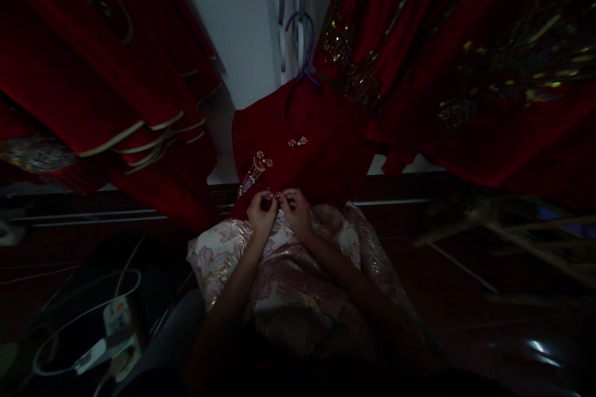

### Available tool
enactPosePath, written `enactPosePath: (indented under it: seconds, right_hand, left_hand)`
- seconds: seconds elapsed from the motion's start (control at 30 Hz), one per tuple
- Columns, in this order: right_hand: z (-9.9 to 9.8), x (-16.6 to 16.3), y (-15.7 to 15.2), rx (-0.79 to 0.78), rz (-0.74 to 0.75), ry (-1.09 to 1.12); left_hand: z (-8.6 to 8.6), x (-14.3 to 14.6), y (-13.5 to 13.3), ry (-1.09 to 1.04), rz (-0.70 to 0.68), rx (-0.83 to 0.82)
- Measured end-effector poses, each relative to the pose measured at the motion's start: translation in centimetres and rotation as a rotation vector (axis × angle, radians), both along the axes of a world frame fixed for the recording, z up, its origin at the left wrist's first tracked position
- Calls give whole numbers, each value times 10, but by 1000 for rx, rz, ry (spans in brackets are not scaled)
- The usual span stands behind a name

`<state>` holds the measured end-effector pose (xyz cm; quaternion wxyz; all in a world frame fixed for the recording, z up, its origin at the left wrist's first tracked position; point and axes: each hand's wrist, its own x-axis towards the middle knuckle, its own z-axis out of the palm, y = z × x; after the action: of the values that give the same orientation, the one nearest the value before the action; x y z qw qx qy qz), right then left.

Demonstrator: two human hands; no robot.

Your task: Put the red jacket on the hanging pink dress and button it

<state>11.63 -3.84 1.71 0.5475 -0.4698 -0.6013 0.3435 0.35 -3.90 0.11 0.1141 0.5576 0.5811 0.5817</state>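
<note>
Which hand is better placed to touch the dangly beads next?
Probably the left hand: it is just below the dangly beads on the red top. The right hand is farther away, on the other side of the left.

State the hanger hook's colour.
Purple, though the light is dim; the hanger hook shows best in the head view, above the red garment.

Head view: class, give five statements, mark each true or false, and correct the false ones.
1. The red top hangs from a purple hanger. True.
2. The beaded tassel ornament is on the floral fabric. False: it is on the red top.
3. The left hand and right hand are close together. True.
4. The power strip lies at the picture's lower left. True.
5. The hanger's hook is below the red top. False: it is above.
</note>
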Motion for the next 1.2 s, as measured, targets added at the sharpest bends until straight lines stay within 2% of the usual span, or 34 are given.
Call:
enactPosePath:
  seconds: [0.23, 0.5, 0.73, 1.0, 1.2]
  right_hand:
    - [-4, -1, 2, 9, 11, 10]
    - [-4, -4, 2, 53, 10, 37]
    - [-5, -3, 3, 47, 13, 48]
    - [-6, -3, 3, 40, 15, 49]
    - [-9, -4, 11, 5, 16, 83]
  left_hand:
    - [2, -2, -8, 12, -35, 26]
    - [-5, -3, -5, -18, 0, 37]
    - [-4, -2, -5, -46, 4, 22]
    - [0, -3, -4, -8, -53, 39]
    - [-4, -5, -2, 13, -42, 7]
